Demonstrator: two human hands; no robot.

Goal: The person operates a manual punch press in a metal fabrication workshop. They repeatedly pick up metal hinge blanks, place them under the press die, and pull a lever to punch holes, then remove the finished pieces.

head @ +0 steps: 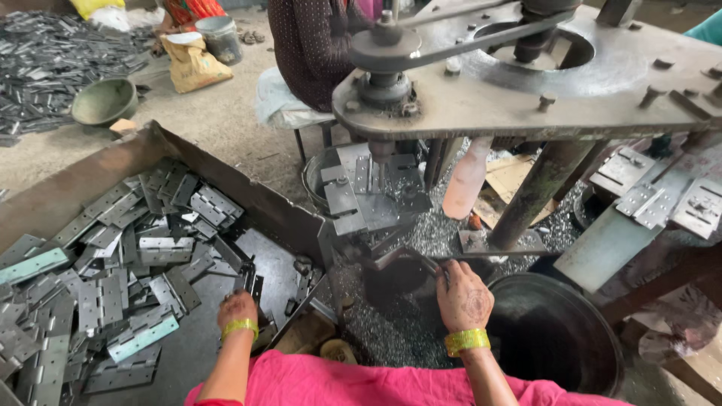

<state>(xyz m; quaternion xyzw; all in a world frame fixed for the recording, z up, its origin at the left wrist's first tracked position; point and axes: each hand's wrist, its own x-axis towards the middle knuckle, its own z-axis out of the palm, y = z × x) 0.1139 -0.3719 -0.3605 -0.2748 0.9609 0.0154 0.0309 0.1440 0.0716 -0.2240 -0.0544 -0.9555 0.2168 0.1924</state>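
Note:
My left hand [238, 306] reaches down into a dark metal tray [278, 218], at the near edge of a heap of grey metal hinges [113, 271]; its fingers curl around a dark hinge piece. My right hand [461, 295] rests under a belt-driven drill press [526, 75], fingers closed on a thin metal rod or handle [432, 265] just below the drill spindle [381, 162]. Both wrists wear yellow-green bangles. A jig with hinges [353, 192] sits under the spindle amid metal shavings.
A large black bowl [553, 331] stands beside my right hand. More hinges [662, 199] lie on a bench at the right. Another person [308, 45] sits on a stool behind the machine. Scrap piles, a green bowl [105, 100] and a bucket lie on the floor far left.

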